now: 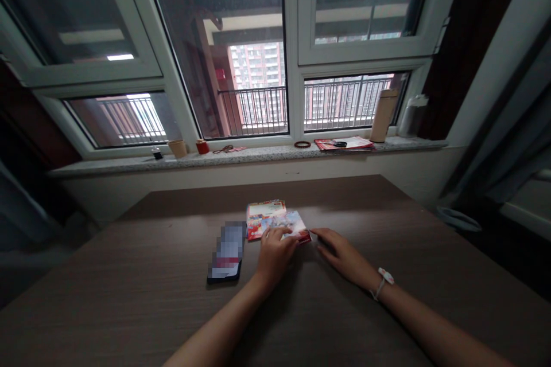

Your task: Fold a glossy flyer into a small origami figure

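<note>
Resting bare left hand, loosely spread, on glossy multicoloured paper card, far middle of brown wood-grain table; holding bare right hand slackly open by card's right edge, perhaps touching.

The left hand, palm down, bends its fingers; its thumb points toward the right hand, whose index finger extends, thumb apart. Behind the hands, left forearm and right forearm diverge.

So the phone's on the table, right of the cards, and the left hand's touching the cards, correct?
Not quite: the head view shows the phone left of the cards. It is on the table, and the left hand is touching the cards.
</note>
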`<act>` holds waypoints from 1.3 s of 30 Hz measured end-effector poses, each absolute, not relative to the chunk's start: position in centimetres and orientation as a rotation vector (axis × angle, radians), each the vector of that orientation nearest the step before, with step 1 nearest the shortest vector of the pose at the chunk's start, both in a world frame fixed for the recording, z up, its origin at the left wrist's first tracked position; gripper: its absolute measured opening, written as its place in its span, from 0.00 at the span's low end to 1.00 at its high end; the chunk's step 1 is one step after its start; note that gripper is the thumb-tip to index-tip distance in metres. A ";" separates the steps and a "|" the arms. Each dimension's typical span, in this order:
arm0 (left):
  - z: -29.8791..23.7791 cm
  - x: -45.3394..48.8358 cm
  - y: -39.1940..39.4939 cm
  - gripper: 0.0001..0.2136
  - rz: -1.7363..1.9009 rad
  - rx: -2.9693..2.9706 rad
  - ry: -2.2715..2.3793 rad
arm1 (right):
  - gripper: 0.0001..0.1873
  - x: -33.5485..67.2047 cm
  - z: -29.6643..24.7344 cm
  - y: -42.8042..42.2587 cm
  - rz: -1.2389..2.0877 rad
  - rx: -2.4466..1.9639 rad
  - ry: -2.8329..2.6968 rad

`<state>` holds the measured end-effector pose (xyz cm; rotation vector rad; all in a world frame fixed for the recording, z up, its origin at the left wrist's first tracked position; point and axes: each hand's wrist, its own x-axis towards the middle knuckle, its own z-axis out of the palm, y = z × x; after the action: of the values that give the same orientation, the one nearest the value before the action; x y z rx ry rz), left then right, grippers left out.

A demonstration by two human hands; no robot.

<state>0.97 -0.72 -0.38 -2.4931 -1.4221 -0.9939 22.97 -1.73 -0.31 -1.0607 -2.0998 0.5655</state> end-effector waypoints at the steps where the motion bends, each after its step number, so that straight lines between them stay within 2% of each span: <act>1: -0.5 1.0 -0.6 0.06 -1.012 -2.505 -1.409 | 0.23 22.9 -0.3 -1.7 0.561 -1.052 -2.100; 8: -1.1 0.8 0.0 0.05 -1.023 -2.641 -1.326 | 0.11 22.6 -0.5 -1.3 0.456 -1.089 -2.024; 11: -1.2 0.8 0.1 0.06 -0.993 -2.667 -1.337 | 0.09 22.6 -0.7 -1.1 0.461 -1.083 -2.028; 21: -1.5 0.4 0.2 0.25 -0.898 -2.622 -1.559 | 0.11 23.2 -0.3 -1.2 0.569 -1.190 -1.961; 28: -1.4 0.1 -0.1 0.28 -0.826 -2.553 -1.718 | 0.12 23.8 0.1 -1.2 0.501 -1.280 -1.968; 39: -0.4 -0.8 -0.9 0.25 -0.587 -2.442 -1.674 | 0.12 25.5 1.1 -0.7 0.251 -1.592 -2.031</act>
<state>-0.79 -0.87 -0.41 -2.4422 -1.6739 -0.5869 25.54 -0.72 1.13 -1.5922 -2.0315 0.2513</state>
